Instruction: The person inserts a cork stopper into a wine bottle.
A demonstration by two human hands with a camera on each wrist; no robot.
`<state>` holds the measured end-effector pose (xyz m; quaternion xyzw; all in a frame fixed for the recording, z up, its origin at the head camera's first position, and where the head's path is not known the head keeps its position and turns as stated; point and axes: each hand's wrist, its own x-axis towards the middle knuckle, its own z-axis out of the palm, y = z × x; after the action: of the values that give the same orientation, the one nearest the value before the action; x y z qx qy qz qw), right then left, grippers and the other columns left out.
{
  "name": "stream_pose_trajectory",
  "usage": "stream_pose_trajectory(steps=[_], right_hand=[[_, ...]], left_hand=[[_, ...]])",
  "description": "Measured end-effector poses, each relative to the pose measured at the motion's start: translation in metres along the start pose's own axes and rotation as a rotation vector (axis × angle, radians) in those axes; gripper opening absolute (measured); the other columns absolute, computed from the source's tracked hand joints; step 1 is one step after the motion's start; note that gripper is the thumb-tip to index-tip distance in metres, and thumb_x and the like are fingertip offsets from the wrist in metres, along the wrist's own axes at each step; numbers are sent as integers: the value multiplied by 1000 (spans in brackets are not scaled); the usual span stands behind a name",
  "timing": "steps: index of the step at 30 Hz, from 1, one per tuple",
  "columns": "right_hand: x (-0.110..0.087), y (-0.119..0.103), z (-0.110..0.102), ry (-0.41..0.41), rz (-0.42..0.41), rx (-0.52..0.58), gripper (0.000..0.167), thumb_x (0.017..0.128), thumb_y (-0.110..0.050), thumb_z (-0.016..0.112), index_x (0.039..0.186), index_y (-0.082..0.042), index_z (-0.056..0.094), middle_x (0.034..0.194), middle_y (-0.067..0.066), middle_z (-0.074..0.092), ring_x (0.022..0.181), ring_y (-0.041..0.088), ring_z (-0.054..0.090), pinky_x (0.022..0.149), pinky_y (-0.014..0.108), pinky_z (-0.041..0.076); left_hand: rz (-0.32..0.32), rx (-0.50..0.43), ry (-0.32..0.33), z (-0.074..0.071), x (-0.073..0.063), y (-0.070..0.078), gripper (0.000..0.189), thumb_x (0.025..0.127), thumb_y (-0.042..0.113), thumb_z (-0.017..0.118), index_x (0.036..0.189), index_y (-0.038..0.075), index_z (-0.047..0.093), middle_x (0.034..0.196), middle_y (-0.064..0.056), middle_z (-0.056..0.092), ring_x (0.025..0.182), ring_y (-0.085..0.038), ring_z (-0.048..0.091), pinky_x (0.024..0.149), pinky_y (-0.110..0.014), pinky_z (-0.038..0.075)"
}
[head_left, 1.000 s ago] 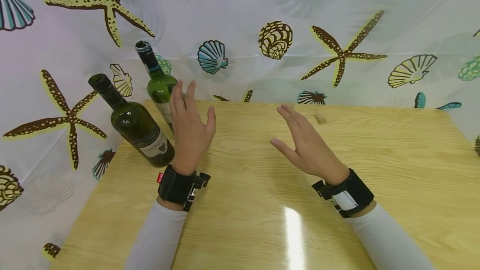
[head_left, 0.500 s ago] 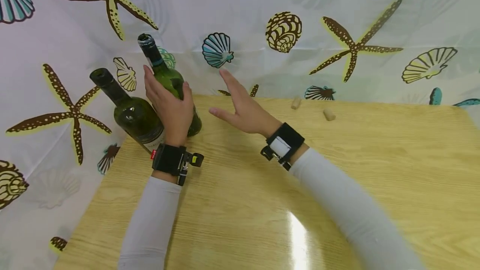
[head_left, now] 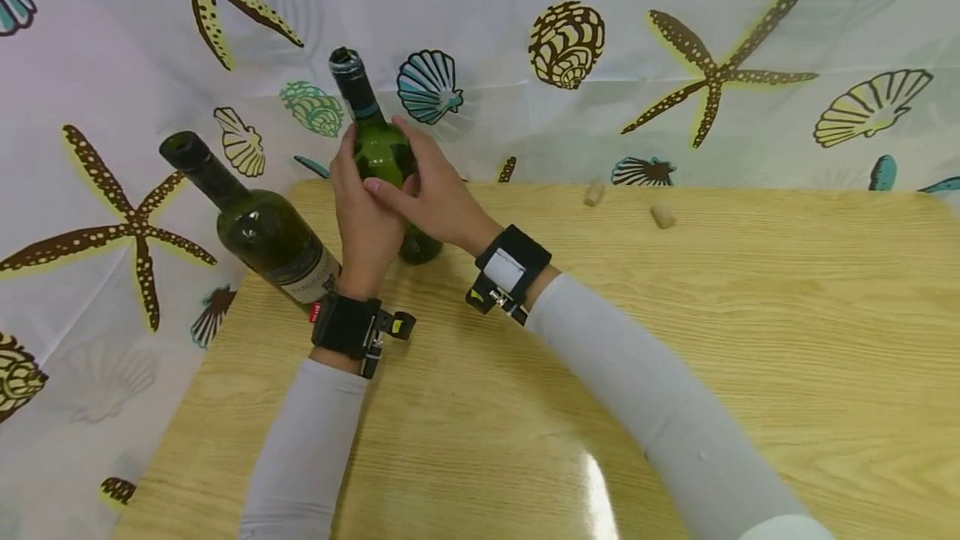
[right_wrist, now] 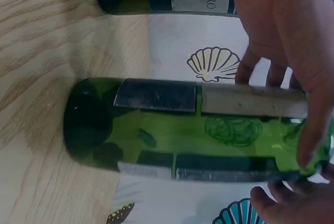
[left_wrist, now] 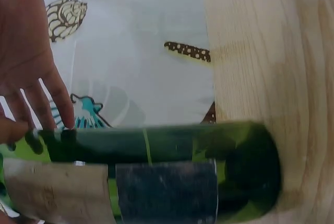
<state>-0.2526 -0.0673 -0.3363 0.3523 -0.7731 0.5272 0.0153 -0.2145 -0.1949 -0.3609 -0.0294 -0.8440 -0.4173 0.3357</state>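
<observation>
My left hand (head_left: 367, 219) grips a green wine bottle (head_left: 382, 152) around its body. In the right wrist view its thumb lies across the glass, with other fingers (right_wrist: 248, 67) behind. My right hand (head_left: 442, 198) comes from the right to hold the same bottle near its shoulder. Its thumb overlaps the left hand in the head view. In the left wrist view the right fingers (left_wrist: 60, 96) meet the glass, their tips partly hidden. The bottle's neck is uncorked, and two labels show on its side. Left of it stands a darker wine bottle (head_left: 262, 227), also without a cork.
Two corks, one near the back edge (head_left: 594, 192) and a second cork (head_left: 663, 216), lie on the wooden table (head_left: 675, 340). A white curtain (head_left: 495, 123) printed with shells and starfish hangs behind and along the left.
My left hand has closed round the green bottle and shifted it rightward, away from the dark one. My right hand has come left from over the table onto that bottle.
</observation>
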Motion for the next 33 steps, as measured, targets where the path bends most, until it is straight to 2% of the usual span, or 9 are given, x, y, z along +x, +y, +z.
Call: stream_pose_trajectory(steps=[3, 6, 13, 16, 20, 24, 26, 29, 33], right_hand=[[-8, 4, -10, 89, -6, -11, 75, 97, -29, 67, 157, -6, 28, 157, 14, 35, 135, 26, 46, 107, 36, 43], [-19, 6, -27, 155, -3, -23, 71, 95, -29, 70, 153, -7, 35, 153, 12, 42, 131, 23, 49, 104, 31, 44], [-50, 8, -58, 188, 37, -21, 70, 93, -29, 74, 150, -8, 39, 143, 11, 50, 123, 19, 53, 99, 34, 49], [-65, 9, -68, 206, 47, -37, 69, 92, -29, 74, 149, -8, 39, 143, 11, 50, 125, 19, 52, 99, 36, 49], [-84, 12, -78, 249, 21, -59, 68, 91, -24, 75, 147, -6, 41, 143, 12, 50, 128, 22, 51, 99, 40, 50], [-102, 13, -86, 286, -4, -106, 68, 90, -21, 76, 145, -2, 41, 141, 16, 50, 124, 27, 53, 95, 45, 51], [-112, 13, -90, 304, -9, -140, 69, 91, -25, 75, 145, -1, 41, 139, 17, 50, 121, 28, 54, 92, 46, 52], [-126, 11, -97, 321, -18, -183, 75, 92, -46, 70, 144, 1, 41, 137, 19, 51, 116, 29, 54, 88, 46, 50], [-138, 14, -118, 315, -69, -204, 83, 96, -68, 45, 136, 5, 49, 128, 21, 58, 111, 31, 59, 88, 47, 50]], left_hand=[[54, -15, -38, 10, -4, 8, 85, 90, 26, 76, 156, 6, 26, 142, -23, 41, 125, -32, 46, 102, -46, 45], [89, -40, -71, 22, -8, 20, 86, 89, 28, 77, 155, 6, 28, 144, -21, 41, 128, -30, 47, 104, -45, 45], [158, -89, -148, 44, -19, 40, 85, 90, 24, 77, 153, 3, 24, 148, -22, 37, 123, -34, 54, 98, -48, 50], [190, -118, -168, 53, -26, 47, 84, 89, 23, 78, 151, 2, 24, 148, -23, 38, 121, -34, 56, 97, -47, 51], [235, -152, -191, 64, -34, 57, 85, 87, 22, 79, 150, 1, 26, 145, -24, 41, 119, -34, 56, 97, -46, 51], [269, -187, -240, 71, -43, 66, 87, 86, 20, 80, 150, 1, 24, 142, -25, 42, 116, -34, 57, 94, -46, 53], [279, -198, -272, 74, -48, 71, 88, 86, 19, 80, 150, 1, 23, 141, -25, 42, 114, -34, 58, 92, -45, 54], [287, -206, -316, 76, -55, 80, 89, 86, 18, 80, 151, 3, 21, 141, -25, 41, 111, -34, 59, 90, -45, 55], [299, -219, -349, 78, -64, 93, 89, 86, 18, 81, 149, 2, 21, 143, -24, 41, 118, -34, 59, 96, -45, 52]])
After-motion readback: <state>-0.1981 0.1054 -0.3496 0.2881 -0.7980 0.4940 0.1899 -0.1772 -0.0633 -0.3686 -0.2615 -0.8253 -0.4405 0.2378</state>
